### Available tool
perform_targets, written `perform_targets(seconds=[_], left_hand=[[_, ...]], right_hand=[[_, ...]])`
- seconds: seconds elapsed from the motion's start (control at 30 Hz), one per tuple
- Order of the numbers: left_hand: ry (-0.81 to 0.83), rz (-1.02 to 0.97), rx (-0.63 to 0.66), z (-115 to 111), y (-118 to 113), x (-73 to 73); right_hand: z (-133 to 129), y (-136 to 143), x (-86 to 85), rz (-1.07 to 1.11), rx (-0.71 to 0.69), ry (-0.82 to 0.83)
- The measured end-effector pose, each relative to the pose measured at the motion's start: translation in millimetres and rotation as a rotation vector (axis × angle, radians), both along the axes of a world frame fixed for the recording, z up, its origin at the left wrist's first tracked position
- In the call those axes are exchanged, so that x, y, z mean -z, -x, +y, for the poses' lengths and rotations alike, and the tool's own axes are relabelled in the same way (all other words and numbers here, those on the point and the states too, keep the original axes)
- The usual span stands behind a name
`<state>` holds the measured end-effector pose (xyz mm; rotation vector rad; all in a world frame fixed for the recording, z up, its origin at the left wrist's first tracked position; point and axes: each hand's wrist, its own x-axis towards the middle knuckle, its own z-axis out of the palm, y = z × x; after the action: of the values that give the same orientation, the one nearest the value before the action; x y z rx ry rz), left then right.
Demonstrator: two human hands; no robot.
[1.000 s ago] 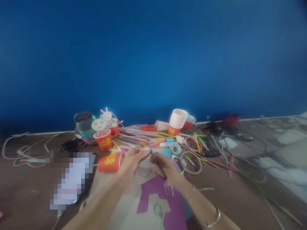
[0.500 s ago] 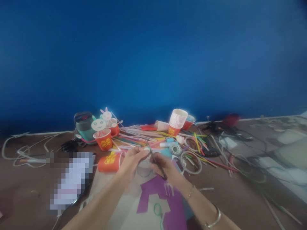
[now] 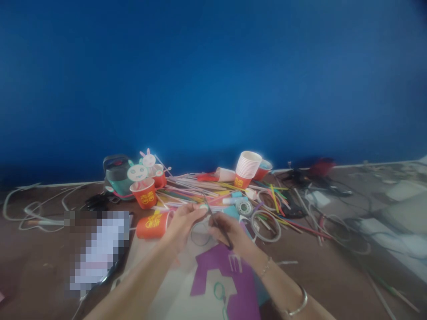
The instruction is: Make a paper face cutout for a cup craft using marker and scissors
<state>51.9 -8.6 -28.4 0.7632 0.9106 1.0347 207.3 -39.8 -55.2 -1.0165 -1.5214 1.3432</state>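
Scissors (image 3: 228,240), dark and slim-bladed, are lying gripped in right hand (image 3: 237,232); left hand (image 3: 183,221) is pinching small pale piece (image 3: 203,206) near cutting end, short of far edge of brown surface (image 3: 36,280). Risk: close spacing; slip could cut skin or piece.

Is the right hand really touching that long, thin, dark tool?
Touching. The head view shows the right hand closed around the long, thin, dark tool, with no gap between them.
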Motion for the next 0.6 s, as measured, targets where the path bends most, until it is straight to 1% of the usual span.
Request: perform_targets(seconds=[0.2, 0.4, 0.5, 0.6], left_hand=[[-0.003, 0.012, 0.019, 1.1, 2.7, -0.8], [-0.005, -0.046, 0.058, 3.7, 5.2, 0.1], [-0.024, -0.051, 0.09, 5.3, 7.2, 2.5], [-0.042, -0.036, 0.13, 6.5, 9.4, 4.1]], right_hand=[[0.1, -1.8, -0.8, -0.017, 0.0, -0.023], [0.4, -3.3, -3.3, -0.018, -0.001, -0.015], [1.2, -4.3, -0.5, -0.012, -0.019, -0.001], [2.4, -6.0, 5.8, 0.008, -0.029, 0.025]])
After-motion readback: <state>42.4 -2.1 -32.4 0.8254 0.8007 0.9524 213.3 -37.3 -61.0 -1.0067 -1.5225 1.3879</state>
